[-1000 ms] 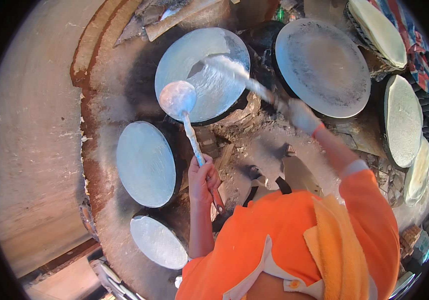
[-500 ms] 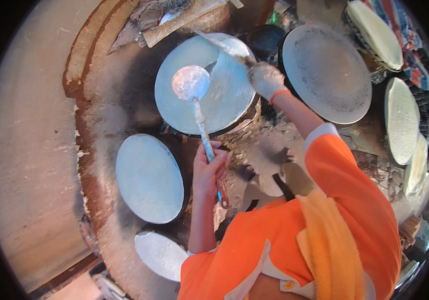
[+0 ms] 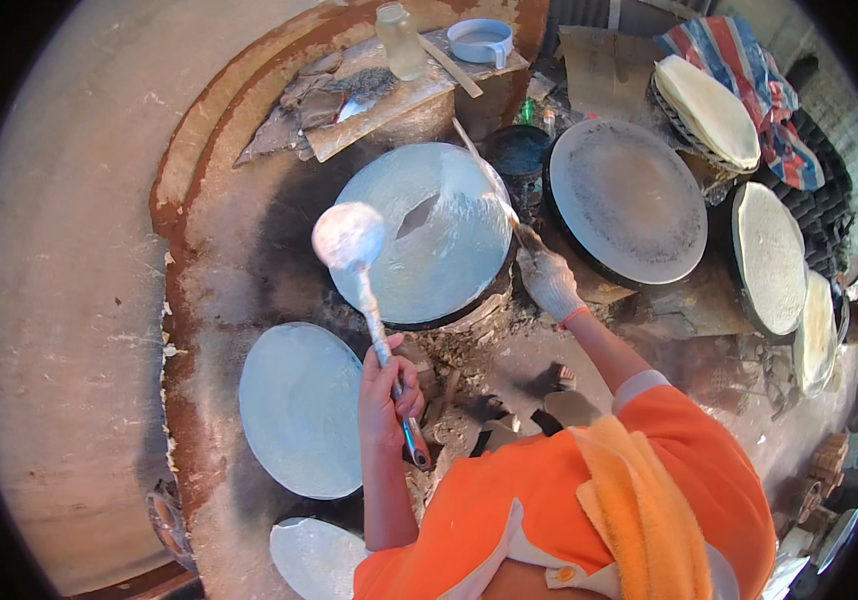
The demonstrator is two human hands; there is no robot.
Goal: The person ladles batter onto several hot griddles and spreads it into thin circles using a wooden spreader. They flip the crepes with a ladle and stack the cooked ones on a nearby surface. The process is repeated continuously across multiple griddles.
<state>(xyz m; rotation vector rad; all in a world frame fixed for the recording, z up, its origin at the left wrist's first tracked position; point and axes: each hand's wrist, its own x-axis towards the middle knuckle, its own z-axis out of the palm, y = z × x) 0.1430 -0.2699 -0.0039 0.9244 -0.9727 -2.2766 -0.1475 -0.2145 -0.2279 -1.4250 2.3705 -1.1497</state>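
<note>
My left hand (image 3: 389, 395) is closed round the long handle of a round metal ladle (image 3: 346, 232), coated pale, whose bowl hangs over the left part of a large round pan (image 3: 439, 262). A thin pale wet layer covers this pan, with a dark, bare slit near its middle. My right hand (image 3: 547, 282), in a whitish knitted glove, grips a long flat spreading stick (image 3: 484, 165) reaching along the pan's right side toward its back edge. Another pale-coated round pan (image 3: 294, 410) lies left of my left hand.
A pale pan (image 3: 314, 555) sits lower left. Right are a speckled griddle (image 3: 627, 200), stacked pale sheets (image 3: 701, 105) and upright-tilted round pans (image 3: 764, 260). Behind, a board shelf (image 3: 349, 130) bears a jar (image 3: 399, 40) and white mug (image 3: 479, 40). A striped bag (image 3: 789, 150) lies back right.
The view has shifted, showing more of the back shelf. My right hand and stick have moved toward the pan's right side. The dark gap looks narrower than a second ago.
</note>
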